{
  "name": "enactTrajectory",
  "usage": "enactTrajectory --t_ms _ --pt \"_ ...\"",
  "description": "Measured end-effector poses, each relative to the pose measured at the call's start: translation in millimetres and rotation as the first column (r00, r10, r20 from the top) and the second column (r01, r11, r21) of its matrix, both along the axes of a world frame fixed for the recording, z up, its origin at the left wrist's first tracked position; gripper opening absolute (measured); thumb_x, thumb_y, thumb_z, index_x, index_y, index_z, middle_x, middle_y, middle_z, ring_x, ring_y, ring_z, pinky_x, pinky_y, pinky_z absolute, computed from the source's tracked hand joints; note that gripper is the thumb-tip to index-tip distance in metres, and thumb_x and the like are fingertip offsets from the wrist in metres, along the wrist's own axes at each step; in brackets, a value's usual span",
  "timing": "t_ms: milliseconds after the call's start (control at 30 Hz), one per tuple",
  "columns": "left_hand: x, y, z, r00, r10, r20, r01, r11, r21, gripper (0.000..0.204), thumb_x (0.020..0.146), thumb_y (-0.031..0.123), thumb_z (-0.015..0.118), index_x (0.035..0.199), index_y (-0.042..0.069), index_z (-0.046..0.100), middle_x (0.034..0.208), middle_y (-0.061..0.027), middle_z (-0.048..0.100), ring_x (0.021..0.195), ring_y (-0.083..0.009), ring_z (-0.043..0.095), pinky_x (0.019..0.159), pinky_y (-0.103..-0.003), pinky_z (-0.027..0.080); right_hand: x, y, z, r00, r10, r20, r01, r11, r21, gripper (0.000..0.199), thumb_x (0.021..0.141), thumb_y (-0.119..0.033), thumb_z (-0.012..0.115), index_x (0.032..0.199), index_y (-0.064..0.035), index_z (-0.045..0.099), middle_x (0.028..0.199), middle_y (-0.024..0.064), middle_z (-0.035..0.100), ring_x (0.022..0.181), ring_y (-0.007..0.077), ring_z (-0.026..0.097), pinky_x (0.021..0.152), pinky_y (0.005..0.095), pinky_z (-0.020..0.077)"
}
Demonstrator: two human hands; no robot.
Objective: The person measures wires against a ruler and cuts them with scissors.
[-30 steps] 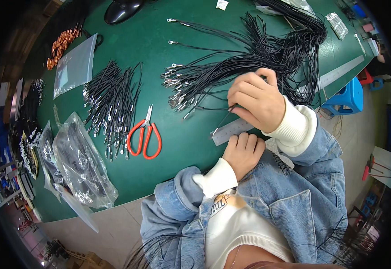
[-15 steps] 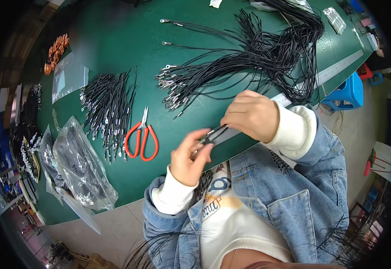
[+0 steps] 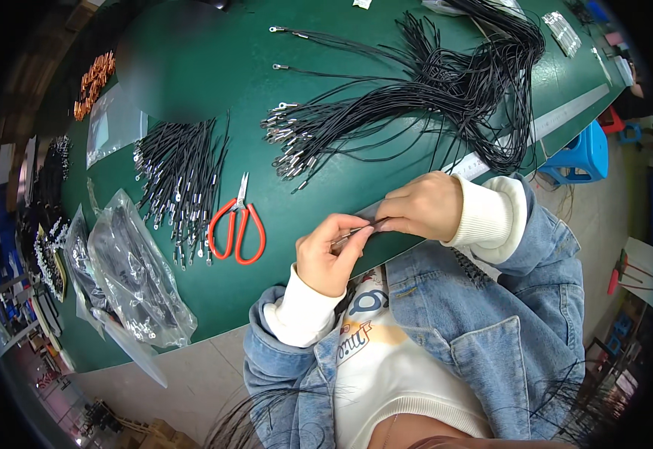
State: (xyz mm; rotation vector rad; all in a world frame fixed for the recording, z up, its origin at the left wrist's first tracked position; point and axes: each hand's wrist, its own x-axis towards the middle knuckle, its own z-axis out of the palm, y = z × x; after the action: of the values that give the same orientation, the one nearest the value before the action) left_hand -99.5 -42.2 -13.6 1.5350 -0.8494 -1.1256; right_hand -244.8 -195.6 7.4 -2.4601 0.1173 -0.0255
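Note:
Near the front edge of the green table, my left hand pinches a short black cable between thumb and fingertips. My right hand closes its fingertips on the same cable, touching or nearly touching the left fingers. The cable's ends are mostly covered by my fingers. Beyond my hands lies a bundle of long black cables, with silver ring terminals pointing left. To the left, red-handled scissors rest with blades pointing away from me. A pile of short black cables with metal tips sits beside them.
A steel ruler lies along the table's right edge, partly under the long cables. Clear plastic bags overhang the front left edge. Copper-coloured parts and a flat bag are farther left. A blue stool stands at right.
My hands have come closer together, the left moving right toward the right hand. My right hand has lowered slightly, and the cable between them is now more covered by fingers.

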Motion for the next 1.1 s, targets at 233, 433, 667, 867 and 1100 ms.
enactTrajectory --t_ms 233,433,667,867,1100 --pt "2.0 -1.2 -1.6 0.991 0.044 -0.127 -0.039 0.998 0.046 0.009 0.085 0.002 0.063 0.091 -0.003 0.059 0.063 -0.0017 0.057 0.044 -0.003 0.044 0.039 -0.018 0.03 -9.3 -12.6 -3.8 0.998 -0.005 -0.065 -0.001 0.996 -0.088 0.019 0.086 -0.026 0.058 0.082 -0.008 0.058 0.072 0.0052 0.061 0.068 0.0271 0.063 0.057 0.0385 0.0503" --pt "3.7 -1.3 -1.8 0.943 0.129 -0.306 -0.115 0.991 0.063 0.009 0.088 0.001 0.058 0.094 -0.005 0.056 0.065 -0.0021 0.056 0.038 -0.0028 0.039 0.034 -0.018 0.025 -14.0 -22.8 -4.9 0.995 -0.069 -0.073 0.06 0.992 -0.112 0.016 0.084 -0.024 0.059 0.077 -0.0092 0.058 0.074 0.0042 0.06 0.068 0.0257 0.062 0.056 0.0378 0.049" --pt "2.1 8.2 -8.4 0.997 0.047 0.058 -0.047 0.999 -0.001 0.01 0.085 0.003 0.062 0.094 -0.001 0.057 0.07 -0.0045 0.059 0.052 -0.0057 0.049 0.048 -0.02 0.037 0.7 4.5 -1.3 0.998 -0.068 0.012 0.069 0.997 -0.026 0.011 0.081 -0.019 0.06 0.078 -0.0086 0.058 0.071 0.0054 0.056 0.062 0.0255 0.059 0.057 0.0367 0.0485" --pt "12.7 13.2 2.3 0.805 0.103 0.584 0.027 0.977 -0.21 0.03 0.068 0.001 0.072 0.096 0.003 0.062 0.094 -0.0133 0.057 0.081 -0.0305 0.055 0.069 -0.036 0.045 5.4 2.7 -5.9 0.981 -0.077 -0.176 0.074 0.997 -0.025 0.014 0.085 -0.018 0.055 0.074 -0.0104 0.059 0.068 0.0041 0.059 0.06 0.0253 0.061 0.054 0.0362 0.0491" --pt "13.7 27.0 -6.0 0.61 0.059 0.79 0.113 0.98 -0.161 0.024 0.068 0.001 0.071 0.089 0.006 0.063 0.09 -0.0086 0.056 0.078 -0.026 0.053 0.065 -0.035 0.041 11.6 6.4 1.9 0.959 -0.113 -0.26 0.088 0.991 -0.106 0.017 0.086 -0.021 0.056 0.074 -0.0084 0.06 0.066 0.0083 0.061 0.06 0.0287 0.061 0.055 0.0378 0.0488"
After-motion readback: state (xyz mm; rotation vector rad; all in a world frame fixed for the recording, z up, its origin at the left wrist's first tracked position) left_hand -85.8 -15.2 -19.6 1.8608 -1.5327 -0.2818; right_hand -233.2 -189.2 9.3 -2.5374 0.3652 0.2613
